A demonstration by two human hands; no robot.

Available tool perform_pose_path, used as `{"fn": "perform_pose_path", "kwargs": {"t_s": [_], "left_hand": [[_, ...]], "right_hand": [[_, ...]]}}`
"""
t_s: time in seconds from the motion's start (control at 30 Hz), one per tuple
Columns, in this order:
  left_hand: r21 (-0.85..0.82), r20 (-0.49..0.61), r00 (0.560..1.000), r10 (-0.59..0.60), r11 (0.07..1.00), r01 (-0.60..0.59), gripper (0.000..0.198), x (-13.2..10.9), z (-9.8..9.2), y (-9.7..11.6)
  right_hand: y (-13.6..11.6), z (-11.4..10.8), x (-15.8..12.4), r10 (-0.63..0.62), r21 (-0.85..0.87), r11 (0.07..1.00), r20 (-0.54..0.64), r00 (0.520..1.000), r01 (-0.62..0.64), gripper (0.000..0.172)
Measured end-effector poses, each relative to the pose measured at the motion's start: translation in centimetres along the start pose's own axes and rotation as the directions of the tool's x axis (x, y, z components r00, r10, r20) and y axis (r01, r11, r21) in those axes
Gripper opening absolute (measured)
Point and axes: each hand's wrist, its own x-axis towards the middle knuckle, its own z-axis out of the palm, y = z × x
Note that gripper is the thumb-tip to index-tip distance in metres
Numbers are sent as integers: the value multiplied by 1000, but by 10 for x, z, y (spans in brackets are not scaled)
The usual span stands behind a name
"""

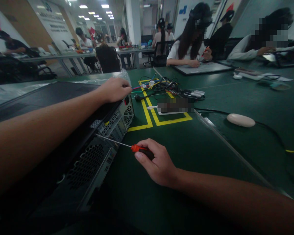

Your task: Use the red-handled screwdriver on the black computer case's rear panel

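On the left side of the green table [198,153] lies the computer case [78,143], its metal back panel [98,160] facing right and running from near left to far right. Over the far right end of its top rests the left hand [116,89], fingers curled at the edge; whether they grip or merely lean, I cannot tell. To the right of the panel, the right hand [159,163] is closed around the handle of a screwdriver [138,149], thumb and fingers wrapped on it. The tool's long axis points left from that grip, roughly square to the panel, so alignment seems to hang on this line. Its thin shaft [115,141] ends at the panel's upper edge, nearer than the left hand; whether the tip sits in a screw is too small to tell.
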Motion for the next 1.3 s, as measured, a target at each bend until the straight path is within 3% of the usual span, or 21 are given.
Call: {"fn": "perform_pose_path", "kwargs": {"t_s": [0.47, 0.63, 1.3], "left_hand": [[11, -10, 1000, 24, 1000, -24, 50, 4, 3, -4], [-18, -7, 999, 38, 999, -38, 49, 4, 2, -4], [-2, -1, 1000, 20, 1000, -20, 50, 4, 2, -3]], "right_hand": [[1, 2, -2, 4, 98, 995, 14, 1000, -6, 21], [3, 3, -2, 15, 40, 999, 15, 1000, -16, 15], [3, 4, -3, 70, 71, 995, 26, 997, -72, 13]]}}
